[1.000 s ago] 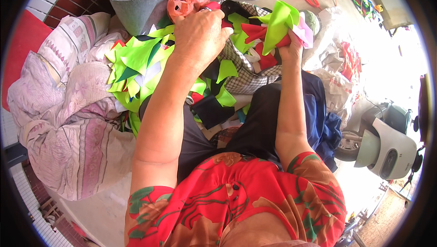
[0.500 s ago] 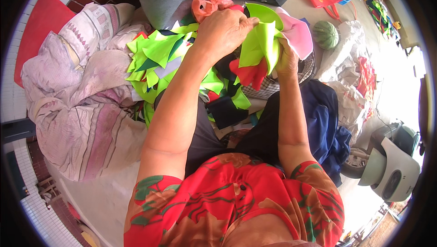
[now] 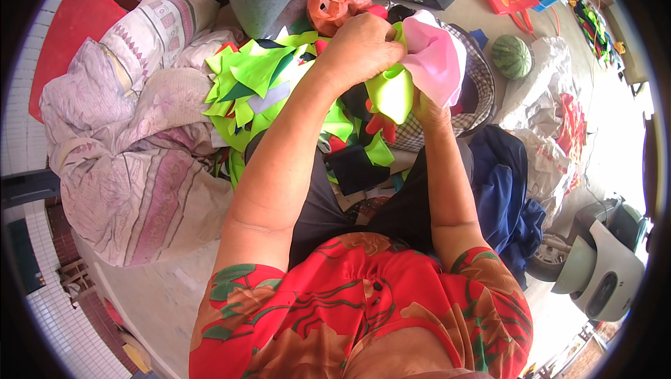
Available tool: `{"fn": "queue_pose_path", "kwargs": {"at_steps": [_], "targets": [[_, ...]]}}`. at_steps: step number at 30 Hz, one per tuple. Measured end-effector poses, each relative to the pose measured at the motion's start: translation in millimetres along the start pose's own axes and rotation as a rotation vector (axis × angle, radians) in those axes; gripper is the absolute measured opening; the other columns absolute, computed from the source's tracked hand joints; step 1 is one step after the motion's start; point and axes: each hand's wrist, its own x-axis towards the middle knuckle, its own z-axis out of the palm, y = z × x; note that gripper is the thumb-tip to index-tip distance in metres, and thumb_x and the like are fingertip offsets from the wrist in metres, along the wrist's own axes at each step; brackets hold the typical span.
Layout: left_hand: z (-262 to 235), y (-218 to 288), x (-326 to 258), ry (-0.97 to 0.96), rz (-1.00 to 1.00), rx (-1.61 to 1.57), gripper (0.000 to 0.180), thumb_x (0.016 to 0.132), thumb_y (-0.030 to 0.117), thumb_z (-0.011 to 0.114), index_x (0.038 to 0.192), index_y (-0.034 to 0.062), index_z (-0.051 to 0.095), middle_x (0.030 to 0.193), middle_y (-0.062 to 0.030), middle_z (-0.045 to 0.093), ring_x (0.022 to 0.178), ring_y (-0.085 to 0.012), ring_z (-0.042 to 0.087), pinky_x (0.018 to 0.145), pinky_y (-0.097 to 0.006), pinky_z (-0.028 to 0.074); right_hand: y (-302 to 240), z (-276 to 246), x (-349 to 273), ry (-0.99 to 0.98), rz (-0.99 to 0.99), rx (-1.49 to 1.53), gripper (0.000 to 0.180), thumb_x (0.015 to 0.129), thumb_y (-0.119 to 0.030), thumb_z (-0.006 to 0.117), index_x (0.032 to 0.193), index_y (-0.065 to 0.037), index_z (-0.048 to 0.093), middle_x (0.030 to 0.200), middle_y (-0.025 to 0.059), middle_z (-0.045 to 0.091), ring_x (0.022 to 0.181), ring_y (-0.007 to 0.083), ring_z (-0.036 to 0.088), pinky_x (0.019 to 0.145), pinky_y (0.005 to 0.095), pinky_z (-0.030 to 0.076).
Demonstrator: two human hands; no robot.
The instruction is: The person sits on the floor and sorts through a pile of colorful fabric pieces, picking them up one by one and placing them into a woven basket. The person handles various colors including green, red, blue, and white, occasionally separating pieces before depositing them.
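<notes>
The person's left hand [image 3: 367, 47] is closing its thumb and fingers narrowly on the upper edge of a lime piece [image 3: 391, 92] of cloth. The right hand [image 3: 432, 110], at about 5 o'clock from the left, is holding up a pink piece [image 3: 437, 57] from below; its fingertips are hiding behind the cloth, so how firmly they are gripping cannot be told. Both pieces are hanging together between the hands, the pink covering part of the lime. Red cloth [image 3: 379, 124] is showing just below the lime, at its 7 o'clock; whether a hand is holding it cannot be told.

A heap of scraps [image 3: 251, 75], mostly lime, is lying at about 9 o'clock from the held pieces, and a checked bag [image 3: 479, 68] is standing open at 3 to 4 o'clock, partly behind the right forearm.

Because the pieces are overlapping loosely, a pull on the lime could drag the pink along or fold it over. If the hidden right fingers are gripping only lightly, the pink could slip toward the bag below. The lime could also be lost from sight if dropped on the heap, since its colour is matching most of the scraps there.
</notes>
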Motion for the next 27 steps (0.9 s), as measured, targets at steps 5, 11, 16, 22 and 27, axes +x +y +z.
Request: {"fn": "queue_pose_path", "kwargs": {"at_steps": [5,11,16,22,27], "targets": [[2,-4,1,0.076,0.085,-0.004,0.024,0.080,0.017,0.052,0.082,-0.0045,0.063,0.060,-0.0106,0.055,0.055,-0.0175,0.054,0.056,-0.031,0.043,10,-7,2,0.097,0.096,0.187,0.058,0.079,-0.018,0.069,0.128,-0.002,0.042,0.116,0.0095,0.055,0.100,0.0175,0.058,0.085,0.0304,0.049],[7,-12,2,0.213,0.164,-0.028,0.023,0.082,0.016,0.051,0.087,-0.0040,0.061,0.059,-0.0123,0.054,0.055,-0.0199,0.051,0.057,-0.033,0.042,7,3,4,0.173,0.090,0.280,0.059,0.072,-0.009,0.074,0.123,-0.002,0.045,0.111,0.0079,0.057,0.097,0.0174,0.058,0.084,0.0306,0.049],[4,-9,5,0.280,0.128,0.036,0.021,0.084,0.016,0.052,0.085,-0.0042,0.060,0.062,-0.0124,0.055,0.057,-0.0192,0.053,0.058,-0.033,0.043,4,11,4,0.217,0.107,0.365,0.055,0.072,-0.008,0.073,0.120,-0.002,0.047,0.111,0.0076,0.056,0.097,0.0175,0.058,0.086,0.0308,0.049],[-6,-20,15,0.503,0.247,-0.154,0.020,0.092,0.011,0.048,0.103,0.0006,0.060,0.085,-0.0049,0.064,0.063,-0.0117,0.058,0.057,-0.025,0.047,4,0,6,0.287,0.231,0.514,0.046,0.078,-0.004,0.066,0.120,-0.002,0.047,0.109,0.0100,0.058,0.100,0.0210,0.058,0.089,0.0333,0.048],[-25,-9,5,0.278,0.156,-1.002,0.025,0.094,0.018,0.045,0.112,0.0035,0.056,0.100,-0.0080,0.064,0.081,-0.0191,0.065,0.067,-0.032,0.054,0,-13,7,0.183,0.279,0.826,0.039,0.084,-0.018,0.060,0.116,0.001,0.050,0.107,0.0130,0.060,0.094,0.0230,0.060,0.079,0.0318,0.051]]}}
